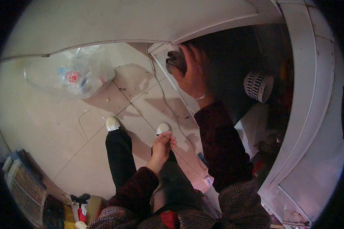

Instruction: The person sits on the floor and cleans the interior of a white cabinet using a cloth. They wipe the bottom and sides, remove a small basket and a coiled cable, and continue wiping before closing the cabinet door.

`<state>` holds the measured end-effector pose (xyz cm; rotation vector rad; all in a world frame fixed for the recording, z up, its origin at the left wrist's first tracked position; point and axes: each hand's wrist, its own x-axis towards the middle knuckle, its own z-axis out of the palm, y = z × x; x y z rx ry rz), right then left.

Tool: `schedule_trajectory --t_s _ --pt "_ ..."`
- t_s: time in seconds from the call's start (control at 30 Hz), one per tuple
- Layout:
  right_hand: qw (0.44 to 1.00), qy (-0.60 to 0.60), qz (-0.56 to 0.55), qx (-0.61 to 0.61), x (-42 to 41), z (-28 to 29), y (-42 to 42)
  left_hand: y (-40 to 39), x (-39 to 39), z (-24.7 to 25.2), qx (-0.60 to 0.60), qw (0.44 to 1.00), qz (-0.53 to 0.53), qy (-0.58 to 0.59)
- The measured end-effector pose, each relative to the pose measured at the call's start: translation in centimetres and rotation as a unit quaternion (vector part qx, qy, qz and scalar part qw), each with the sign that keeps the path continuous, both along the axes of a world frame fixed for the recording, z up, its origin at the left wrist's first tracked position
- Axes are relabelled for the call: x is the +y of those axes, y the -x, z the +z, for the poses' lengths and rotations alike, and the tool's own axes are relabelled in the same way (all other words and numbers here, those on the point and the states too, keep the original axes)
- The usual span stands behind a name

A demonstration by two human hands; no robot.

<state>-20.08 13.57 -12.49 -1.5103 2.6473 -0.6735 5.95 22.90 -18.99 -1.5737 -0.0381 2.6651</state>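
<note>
My right hand (193,71) reaches to the edge of a dark opening below a pale panel. Its thumb and fingers curve around a dark, crumpled-looking object (176,60), whose kind I cannot tell; the fingertips fade into shadow. My left hand (164,143) is in front of my body above one shoe, fingers bent together; whether something small is between them is not clear. Inside the dark opening, to the right of my right hand, a white roll or cup-like item (258,86) with a black leaf-like pattern lies on its side.
A clear plastic bag (89,74) with things inside rests on the tiled floor (94,160). A thin cable (172,107) runs along the floor beside the opening. A white frame (309,114) borders the opening at right. A grille-fronted object (25,189) stands at lower left.
</note>
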Motion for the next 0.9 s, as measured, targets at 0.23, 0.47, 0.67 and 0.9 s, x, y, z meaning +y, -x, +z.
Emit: schedule_trajectory --t_s 0.23,0.47,0.67,0.9 --pt "0.959 -0.234 -0.159 0.021 13.8 2.1 -6.5 0.5 -1.9 0.2 0.001 1.0 0.018 -0.011" --pt "0.868 -0.028 -0.394 -0.3 19.5 7.7 -3.3 0.5 -2.5 -0.3 -0.017 0.998 0.051 -0.021" --pt "0.911 0.049 -0.406 -0.061 20.4 -5.7 -1.1 1.2 -2.6 -0.2 0.001 0.999 0.045 -0.017" --pt "0.981 -0.045 -0.134 0.13 -0.7 -1.7 2.3 1.6 -1.5 -0.3 -0.004 0.999 0.033 -0.013"
